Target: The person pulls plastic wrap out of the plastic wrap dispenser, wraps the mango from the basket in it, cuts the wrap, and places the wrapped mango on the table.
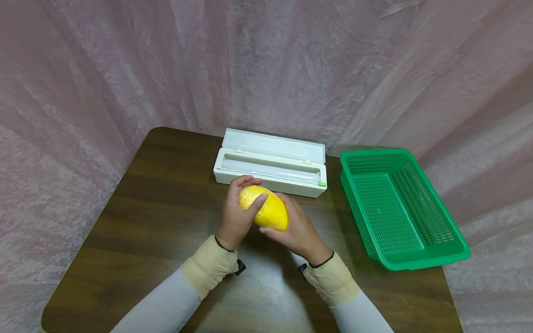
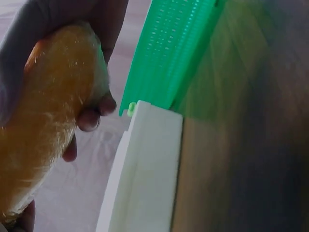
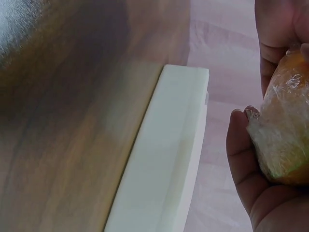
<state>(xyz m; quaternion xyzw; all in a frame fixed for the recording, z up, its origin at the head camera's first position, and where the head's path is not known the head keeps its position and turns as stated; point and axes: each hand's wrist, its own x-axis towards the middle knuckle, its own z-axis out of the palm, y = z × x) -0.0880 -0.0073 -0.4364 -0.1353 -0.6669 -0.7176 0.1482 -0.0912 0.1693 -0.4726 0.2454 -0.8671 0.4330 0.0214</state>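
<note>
A yellow mango (image 1: 270,210) is gripped between both hands, held up over the table in front of the white box. My left hand (image 1: 238,213) wraps its left end, with the thumb lying across the top and the fingers behind. Around the right end curls my right hand (image 1: 299,227), thumb below on the near side. Clear, wrinkled plastic wrap (image 3: 285,116) covers the mango and shines in both wrist views. Just behind stands the white wrap dispenser box (image 1: 270,185), its lid (image 1: 275,145) raised and a roll of film (image 1: 270,170) inside.
To the right stands a green perforated basket (image 1: 376,256) with nothing in it. A small green tab (image 1: 322,184) sits at the dispenser's right end. The dark wooden table (image 1: 158,199) meets a pink curtain (image 1: 270,69) at the back.
</note>
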